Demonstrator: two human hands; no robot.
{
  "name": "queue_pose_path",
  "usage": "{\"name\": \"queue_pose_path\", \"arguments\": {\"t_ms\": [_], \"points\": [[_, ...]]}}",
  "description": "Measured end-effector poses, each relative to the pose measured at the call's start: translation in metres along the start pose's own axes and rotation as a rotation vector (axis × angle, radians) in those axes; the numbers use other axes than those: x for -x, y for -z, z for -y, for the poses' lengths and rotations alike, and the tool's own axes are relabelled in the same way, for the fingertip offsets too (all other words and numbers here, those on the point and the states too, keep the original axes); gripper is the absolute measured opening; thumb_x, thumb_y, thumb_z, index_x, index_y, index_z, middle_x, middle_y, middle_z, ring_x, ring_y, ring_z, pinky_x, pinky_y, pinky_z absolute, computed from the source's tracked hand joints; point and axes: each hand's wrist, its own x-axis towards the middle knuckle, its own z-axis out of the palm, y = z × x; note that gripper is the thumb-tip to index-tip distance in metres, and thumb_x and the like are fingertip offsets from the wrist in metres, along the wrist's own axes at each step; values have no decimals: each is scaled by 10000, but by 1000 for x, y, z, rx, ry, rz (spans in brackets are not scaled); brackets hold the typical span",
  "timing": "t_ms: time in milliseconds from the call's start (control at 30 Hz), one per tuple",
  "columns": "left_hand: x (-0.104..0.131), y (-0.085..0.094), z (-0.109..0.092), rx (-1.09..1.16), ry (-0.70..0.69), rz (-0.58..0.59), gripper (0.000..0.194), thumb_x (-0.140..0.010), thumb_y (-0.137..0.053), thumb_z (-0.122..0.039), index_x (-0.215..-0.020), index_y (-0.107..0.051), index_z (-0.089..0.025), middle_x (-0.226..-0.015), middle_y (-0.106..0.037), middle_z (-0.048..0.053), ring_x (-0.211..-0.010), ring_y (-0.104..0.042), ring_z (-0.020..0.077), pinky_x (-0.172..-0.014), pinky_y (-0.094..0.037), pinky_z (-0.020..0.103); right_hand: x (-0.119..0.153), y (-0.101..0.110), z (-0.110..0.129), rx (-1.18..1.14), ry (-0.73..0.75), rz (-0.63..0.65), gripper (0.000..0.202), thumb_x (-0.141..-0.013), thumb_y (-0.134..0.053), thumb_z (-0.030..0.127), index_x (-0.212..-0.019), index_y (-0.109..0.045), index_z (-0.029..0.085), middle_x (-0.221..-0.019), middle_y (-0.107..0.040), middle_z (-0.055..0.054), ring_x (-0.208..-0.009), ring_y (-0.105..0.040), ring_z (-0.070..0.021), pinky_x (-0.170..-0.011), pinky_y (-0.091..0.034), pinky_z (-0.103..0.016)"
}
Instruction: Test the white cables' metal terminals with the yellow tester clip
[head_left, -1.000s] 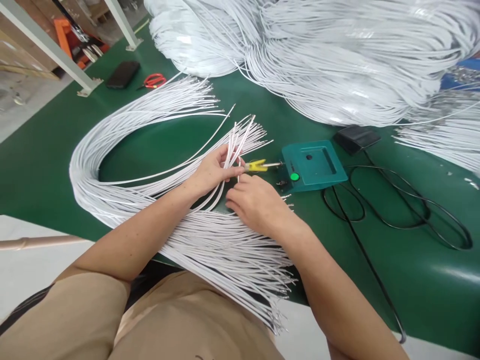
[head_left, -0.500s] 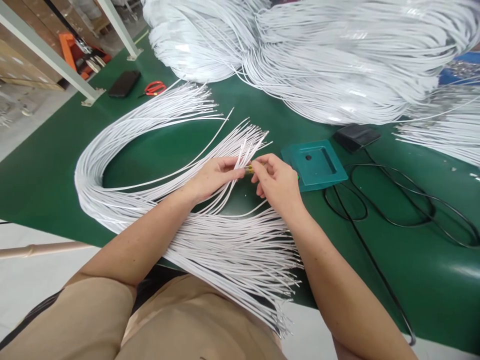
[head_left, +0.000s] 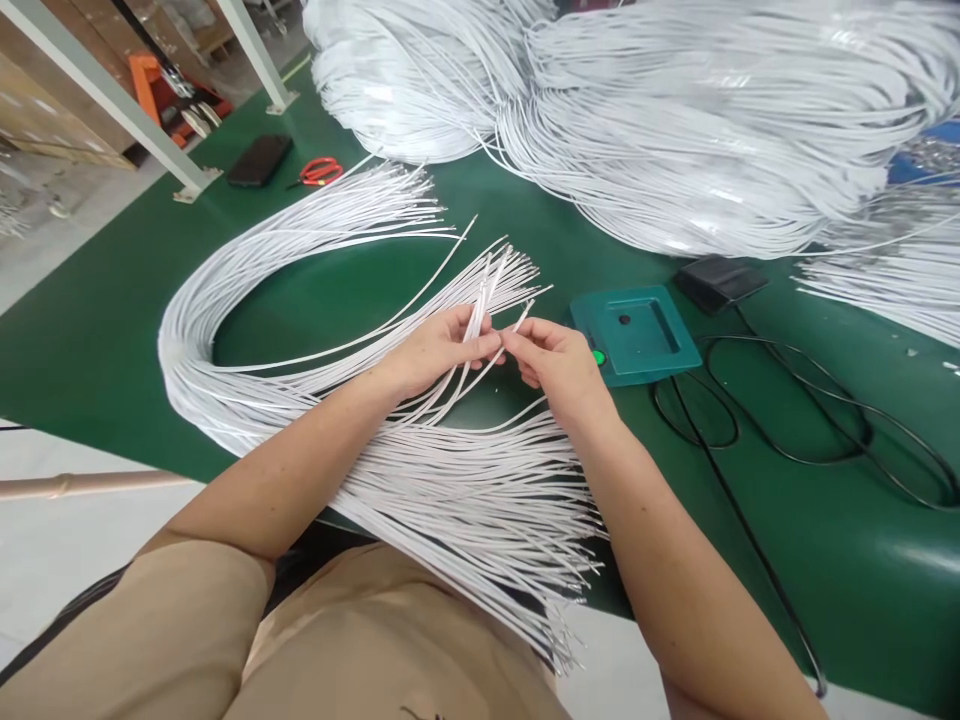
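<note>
A few white wires [head_left: 477,318] stand up between the thumb and fingers of my left hand [head_left: 439,352], which is closed around them. Close beside it, my right hand [head_left: 559,360] pinches a single white wire [head_left: 523,316] whose tip sticks up past the fingers. The two thumbs nearly meet. Under my left forearm a long bundle of white wires [head_left: 180,340] curves round in a U on the table. Its loose ends fan out above my hands and, in a thicker spread [head_left: 480,480], below them.
Right of my right hand sits a teal device [head_left: 649,340] with a green button [head_left: 598,357] and black cable [head_left: 757,530]. A black block [head_left: 720,280] lies behind it. Big wire heaps [head_left: 697,130] fill the back. Red-handled scissors [head_left: 321,171] and a dark flat object [head_left: 260,160] lie at back left.
A small yellow item at my right fingertips no longer shows. A white wire now stands up from that pinch. The view has shifted slightly, and the green button is now uncovered.
</note>
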Motion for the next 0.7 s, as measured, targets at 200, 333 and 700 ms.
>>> {"name": "queue_pose_path", "arguments": {"t_ms": [200,333,700], "points": [[3,-3,1,-11,12,19,378,-670,-812,-227,-840,-482,-157,-740,-652,-28,-680,-677,103,-683,-496,232,-5,8,1,-206,42,-97,263,-719,-736,434,-751,-636,194,-579,-425,64,-479,-295,-59,-451,-288,-232],[3,-4,1,-44,9,22,364,-686,-793,-215,-839,-468,-159,-751,-669,-22,-685,-683,107,-705,-500,248,-7,12,4,-228,177,-240,281,-791,-663,491,-827,-611,217,-726,-517,36,-521,-392,-62,-509,-398,-233],[5,-10,0,-128,-34,-43,369,-659,-805,-241,-833,-491,-152,-826,-683,-5,-732,-674,114,-746,-503,273,-6,9,-4,33,169,-237,191,-709,-753,342,-692,-679,167,-614,-591,33,-489,-436,-69,-499,-383,-239]]}}
